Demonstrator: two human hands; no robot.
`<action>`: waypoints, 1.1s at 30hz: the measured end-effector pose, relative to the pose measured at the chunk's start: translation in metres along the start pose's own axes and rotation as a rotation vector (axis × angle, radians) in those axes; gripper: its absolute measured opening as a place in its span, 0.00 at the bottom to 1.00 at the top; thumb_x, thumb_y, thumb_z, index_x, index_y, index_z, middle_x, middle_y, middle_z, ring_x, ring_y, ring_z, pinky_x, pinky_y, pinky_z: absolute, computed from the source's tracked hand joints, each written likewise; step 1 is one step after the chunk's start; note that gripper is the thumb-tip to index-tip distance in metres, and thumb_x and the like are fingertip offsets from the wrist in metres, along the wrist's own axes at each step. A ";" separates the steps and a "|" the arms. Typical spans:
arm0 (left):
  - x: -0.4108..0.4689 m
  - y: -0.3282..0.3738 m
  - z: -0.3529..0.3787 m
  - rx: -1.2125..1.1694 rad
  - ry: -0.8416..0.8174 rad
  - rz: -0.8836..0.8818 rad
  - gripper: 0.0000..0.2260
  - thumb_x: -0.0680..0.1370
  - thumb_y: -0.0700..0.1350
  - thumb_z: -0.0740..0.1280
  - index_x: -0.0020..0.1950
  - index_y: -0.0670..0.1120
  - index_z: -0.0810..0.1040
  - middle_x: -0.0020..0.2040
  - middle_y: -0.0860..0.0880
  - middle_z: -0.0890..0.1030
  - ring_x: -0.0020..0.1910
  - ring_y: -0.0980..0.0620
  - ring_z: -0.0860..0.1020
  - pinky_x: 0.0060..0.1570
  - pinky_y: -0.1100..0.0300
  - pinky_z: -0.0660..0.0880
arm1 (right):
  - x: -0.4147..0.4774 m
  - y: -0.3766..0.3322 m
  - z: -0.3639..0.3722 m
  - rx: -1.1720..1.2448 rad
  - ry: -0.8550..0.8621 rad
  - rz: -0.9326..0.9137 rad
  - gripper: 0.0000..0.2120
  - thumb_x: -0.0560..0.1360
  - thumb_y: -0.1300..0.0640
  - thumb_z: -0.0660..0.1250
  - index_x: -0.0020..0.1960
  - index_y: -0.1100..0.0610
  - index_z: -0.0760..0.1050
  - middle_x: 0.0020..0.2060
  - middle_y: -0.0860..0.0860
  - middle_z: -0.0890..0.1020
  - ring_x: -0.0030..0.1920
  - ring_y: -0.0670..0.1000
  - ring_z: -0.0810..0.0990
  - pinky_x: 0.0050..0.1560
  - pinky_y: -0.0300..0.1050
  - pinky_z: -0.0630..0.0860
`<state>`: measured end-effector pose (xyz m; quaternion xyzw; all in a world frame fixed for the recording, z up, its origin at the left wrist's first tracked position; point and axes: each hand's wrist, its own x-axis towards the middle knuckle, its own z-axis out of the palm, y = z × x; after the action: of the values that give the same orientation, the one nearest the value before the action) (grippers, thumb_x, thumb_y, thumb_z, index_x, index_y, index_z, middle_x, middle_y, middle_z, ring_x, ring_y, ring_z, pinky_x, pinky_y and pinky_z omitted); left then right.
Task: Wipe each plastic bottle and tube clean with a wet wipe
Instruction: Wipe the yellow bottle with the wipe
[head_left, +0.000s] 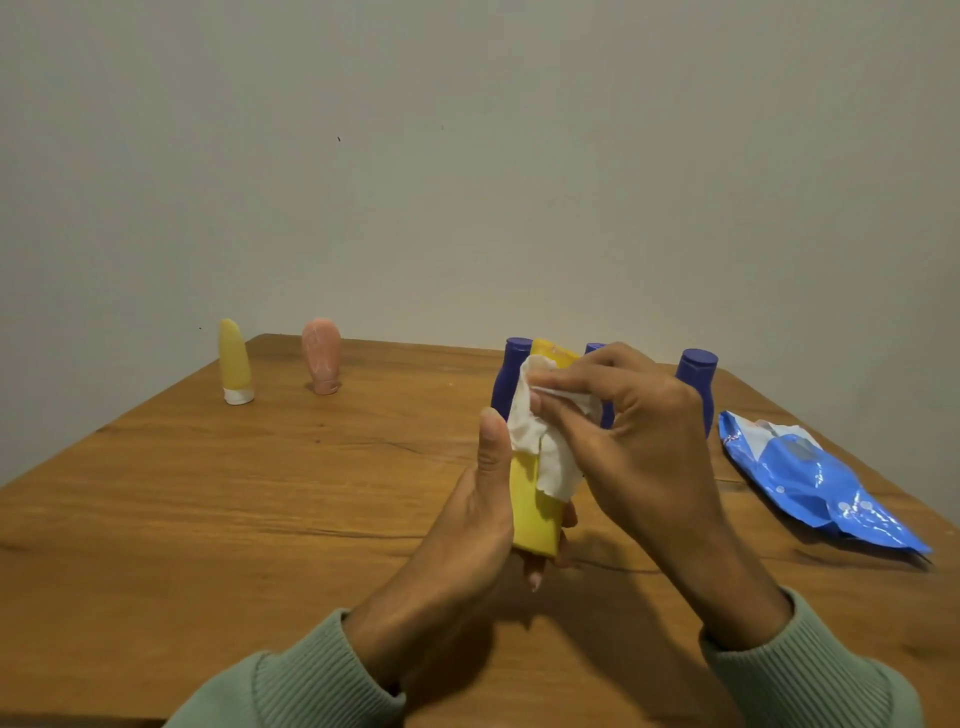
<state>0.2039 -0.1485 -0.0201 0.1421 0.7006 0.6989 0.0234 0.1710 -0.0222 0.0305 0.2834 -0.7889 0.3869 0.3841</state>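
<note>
Above the table (208, 493), left hand (467, 519) grips yellow tube (535, 519), right hand (639, 431) pinches crumpled white wipe (530, 431) against it.

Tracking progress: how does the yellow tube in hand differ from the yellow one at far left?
The held tube is gripped by the left hand, the right hand pressing a wet wipe on it; the standing tube stands untouched on its white cap. The held tube is deeper yellow, the standing tube paler. Both are yellow.
</note>
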 end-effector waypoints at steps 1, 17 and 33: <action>-0.001 0.001 0.000 0.015 0.000 0.013 0.44 0.65 0.78 0.44 0.57 0.44 0.76 0.42 0.42 0.82 0.37 0.48 0.80 0.35 0.54 0.76 | 0.001 0.001 -0.001 0.004 0.020 -0.015 0.11 0.70 0.58 0.72 0.52 0.55 0.81 0.42 0.44 0.76 0.43 0.40 0.76 0.43 0.27 0.74; 0.008 0.015 -0.018 -0.159 0.098 0.025 0.38 0.73 0.71 0.43 0.59 0.45 0.78 0.41 0.37 0.81 0.34 0.46 0.80 0.30 0.57 0.75 | 0.000 -0.004 -0.002 0.120 -0.264 -0.015 0.10 0.69 0.55 0.72 0.50 0.50 0.81 0.43 0.43 0.79 0.46 0.42 0.77 0.46 0.37 0.77; 0.011 0.012 -0.025 -0.328 0.304 -0.047 0.36 0.71 0.71 0.52 0.63 0.45 0.74 0.50 0.42 0.85 0.49 0.44 0.84 0.45 0.49 0.80 | -0.005 -0.009 0.002 -0.003 -0.452 -0.090 0.09 0.69 0.56 0.72 0.49 0.51 0.82 0.45 0.44 0.79 0.47 0.45 0.77 0.48 0.53 0.76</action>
<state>0.1892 -0.1708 -0.0056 0.0131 0.5761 0.8161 -0.0433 0.1794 -0.0279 0.0295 0.3973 -0.8421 0.2948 0.2148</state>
